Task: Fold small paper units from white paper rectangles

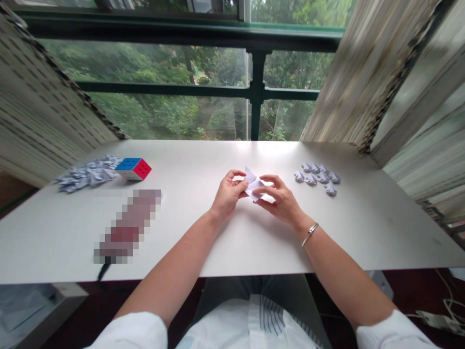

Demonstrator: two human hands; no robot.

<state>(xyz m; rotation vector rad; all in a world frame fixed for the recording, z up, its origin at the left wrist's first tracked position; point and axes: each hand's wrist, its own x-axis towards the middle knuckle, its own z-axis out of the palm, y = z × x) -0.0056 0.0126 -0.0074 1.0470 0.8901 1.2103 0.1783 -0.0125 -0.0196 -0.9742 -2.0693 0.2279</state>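
A small folded white paper piece [253, 185] is held just above the white table [232, 242] at its middle. My left hand [228, 193] pinches its left side with thumb and fingers. My right hand [280, 199], with a silver bracelet at the wrist, grips its right side with curled fingers. Both hands are closed on the paper.
Several finished folded paper pieces [318, 175] lie to the right of my hands. A heap of more folded paper [87, 173] and a colourful puzzle cube [133, 168] sit at the far left. A blurred-out long object [127, 227] lies front left. A window stands beyond the table.
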